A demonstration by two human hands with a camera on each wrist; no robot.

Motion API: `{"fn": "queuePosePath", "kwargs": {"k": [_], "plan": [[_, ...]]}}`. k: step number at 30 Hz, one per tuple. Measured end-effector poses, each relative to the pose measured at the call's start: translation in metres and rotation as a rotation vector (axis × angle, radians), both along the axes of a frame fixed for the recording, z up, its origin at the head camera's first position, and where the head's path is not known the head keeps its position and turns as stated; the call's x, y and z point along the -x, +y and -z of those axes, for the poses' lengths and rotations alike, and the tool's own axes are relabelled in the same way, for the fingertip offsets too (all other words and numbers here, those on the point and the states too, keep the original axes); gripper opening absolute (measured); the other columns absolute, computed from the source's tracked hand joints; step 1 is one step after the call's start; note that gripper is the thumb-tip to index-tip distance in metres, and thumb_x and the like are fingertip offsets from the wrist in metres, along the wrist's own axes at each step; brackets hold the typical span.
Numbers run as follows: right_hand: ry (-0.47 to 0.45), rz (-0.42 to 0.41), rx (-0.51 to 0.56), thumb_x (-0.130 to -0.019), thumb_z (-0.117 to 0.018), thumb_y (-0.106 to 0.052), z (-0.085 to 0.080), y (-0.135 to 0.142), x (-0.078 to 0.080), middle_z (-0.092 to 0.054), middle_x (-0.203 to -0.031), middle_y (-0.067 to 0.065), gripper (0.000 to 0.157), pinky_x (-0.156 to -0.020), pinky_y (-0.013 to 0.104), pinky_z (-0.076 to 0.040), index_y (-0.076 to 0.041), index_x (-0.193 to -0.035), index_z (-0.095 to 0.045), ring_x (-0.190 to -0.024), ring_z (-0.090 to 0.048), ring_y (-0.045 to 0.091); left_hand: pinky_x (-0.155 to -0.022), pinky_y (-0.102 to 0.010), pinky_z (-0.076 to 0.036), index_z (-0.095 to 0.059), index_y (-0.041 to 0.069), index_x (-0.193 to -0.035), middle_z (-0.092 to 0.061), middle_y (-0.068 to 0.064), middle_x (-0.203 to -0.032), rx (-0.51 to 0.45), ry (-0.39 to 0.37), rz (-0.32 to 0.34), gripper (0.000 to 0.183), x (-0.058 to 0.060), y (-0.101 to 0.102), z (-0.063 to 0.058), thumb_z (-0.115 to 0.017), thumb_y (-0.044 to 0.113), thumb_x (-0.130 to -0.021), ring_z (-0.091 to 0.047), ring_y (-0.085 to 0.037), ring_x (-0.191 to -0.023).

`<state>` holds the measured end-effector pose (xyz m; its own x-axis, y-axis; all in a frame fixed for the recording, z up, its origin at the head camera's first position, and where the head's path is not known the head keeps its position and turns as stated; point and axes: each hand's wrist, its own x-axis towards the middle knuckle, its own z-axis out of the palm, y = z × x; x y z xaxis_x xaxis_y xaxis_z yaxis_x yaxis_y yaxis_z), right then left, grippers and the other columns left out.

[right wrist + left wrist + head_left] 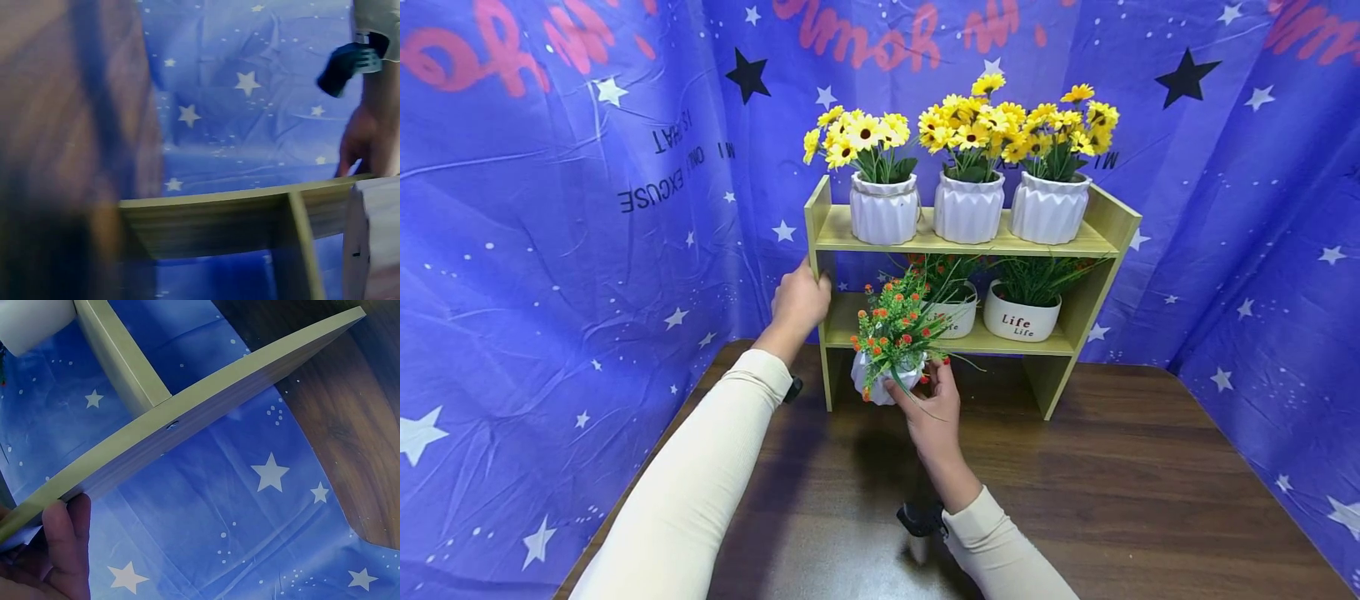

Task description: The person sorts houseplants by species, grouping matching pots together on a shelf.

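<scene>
My left hand (801, 298) grips the left side panel of a light wooden two-tier shelf (962, 343). In the left wrist view its fingers (62, 531) curl at the panel's edge. With my right hand (938, 417) I hold a white ribbed flowerpot (887, 379) of green sprigs and small orange flowers (891, 312), thumb on the pot's near side. The pot is in front of the left part of the lower tier, tilted toward me. A white pot (382, 240) also shows at the right edge of the right wrist view.
Three white ribbed pots (883, 208) of yellow daisies stand on the top tier. On the lower tier are two white "Life" planters (1022, 315) with greenery, the left one partly covered by the held plant. Below lies a dark wooden table (1112, 492); blue star-printed cloth (587, 275) surrounds it.
</scene>
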<state>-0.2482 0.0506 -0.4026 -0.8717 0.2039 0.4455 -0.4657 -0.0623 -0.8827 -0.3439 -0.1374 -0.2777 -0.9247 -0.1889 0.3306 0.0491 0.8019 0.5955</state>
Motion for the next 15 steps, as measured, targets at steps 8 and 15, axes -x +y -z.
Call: {"fn": "queuePosePath", "kwargs": {"k": [8, 15], "plan": [[-0.028, 0.013, -0.084, -0.077, -0.086, -0.014, -0.026, -0.009, 0.021, -0.062, -0.128, 0.006, 0.062, -0.093, 0.041, -0.051, -0.008, -0.131, -0.056, -0.12, -0.055, 0.021, -0.08, -0.059, -0.049, -0.055, 0.015, -0.122, -0.066, -0.022, -0.117, -0.007, 0.004, 0.004, 0.03, 0.001, -0.002, -0.001, -0.046, 0.036, -0.103, -0.063, -0.047, -0.104], [-0.082, 0.054, -0.116, -0.075, -0.089, -0.019, -0.028, -0.017, 0.034, -0.064, -0.124, 0.009, 0.063, -0.092, 0.044, -0.05, -0.007, -0.129, -0.058, -0.115, -0.058, 0.023, -0.08, -0.058, -0.049, -0.054, 0.016, -0.127, -0.066, -0.022, -0.117, -0.005, -0.02, 0.006, 0.033, 0.0, -0.002, 0.0, -0.045, 0.036, -0.103, -0.064, -0.045, -0.103]]}}
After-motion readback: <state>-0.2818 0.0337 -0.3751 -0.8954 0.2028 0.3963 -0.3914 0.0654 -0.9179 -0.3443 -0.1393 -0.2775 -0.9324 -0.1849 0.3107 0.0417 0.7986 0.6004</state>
